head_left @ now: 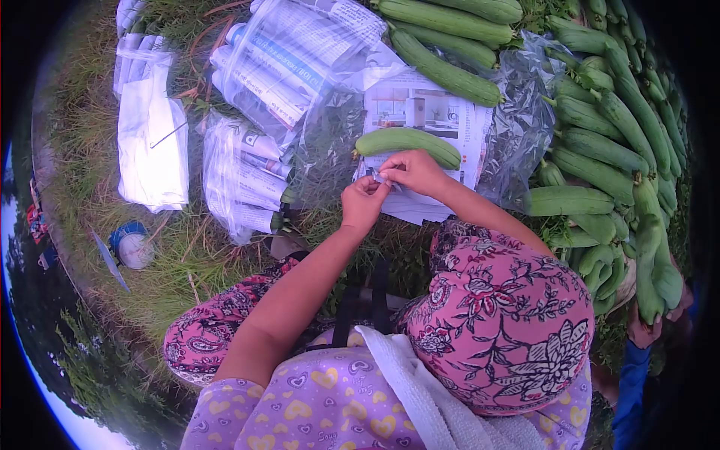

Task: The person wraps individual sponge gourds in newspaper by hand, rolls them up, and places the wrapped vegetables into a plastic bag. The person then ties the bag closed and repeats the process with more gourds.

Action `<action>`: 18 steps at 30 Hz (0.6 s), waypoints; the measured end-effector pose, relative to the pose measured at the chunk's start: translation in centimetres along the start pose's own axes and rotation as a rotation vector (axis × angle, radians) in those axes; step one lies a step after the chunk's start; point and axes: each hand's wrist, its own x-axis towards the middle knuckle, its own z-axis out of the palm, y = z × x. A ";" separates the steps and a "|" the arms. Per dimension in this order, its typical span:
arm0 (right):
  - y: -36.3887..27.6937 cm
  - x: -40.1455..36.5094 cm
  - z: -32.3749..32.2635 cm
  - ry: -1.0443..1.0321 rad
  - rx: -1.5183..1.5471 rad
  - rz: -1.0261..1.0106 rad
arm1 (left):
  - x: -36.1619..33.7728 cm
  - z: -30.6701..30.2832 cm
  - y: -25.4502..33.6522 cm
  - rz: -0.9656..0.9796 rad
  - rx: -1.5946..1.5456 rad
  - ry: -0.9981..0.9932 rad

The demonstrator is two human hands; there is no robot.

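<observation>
Down on the grass, both the left hand [365, 202] and right hand [412, 171] are pinched shut on a small pale strip [384, 178], maybe tape, held just at 6 o'clock of the gourd [407, 142] lying on newspaper [420, 105], I'd guess to keep it handy.

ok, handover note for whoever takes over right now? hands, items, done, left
Left hand: fingertips pinched on a small pale piece, too small to identify.
Right hand: pinching the same piece from the other side.
Items: one bare gourd lies on the open newspaper sheet, just beyond the hands. Pile of bare gourds to the right, clear bags of newspaper-wrapped bundles to the left.
Done: those bundles are wrapped and bagged.
Left: the gourd on the sheet is unwrapped, as is the pile.
</observation>
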 end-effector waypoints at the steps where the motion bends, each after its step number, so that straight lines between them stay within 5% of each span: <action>1: 0.0 0.0 0.0 -0.003 0.003 -0.003 | 0.0 0.0 0.1 0.000 -0.006 0.002; 18: -2.0 0.3 -0.3 0.038 -0.101 0.075 | -0.6 0.3 2.2 -0.034 0.190 0.025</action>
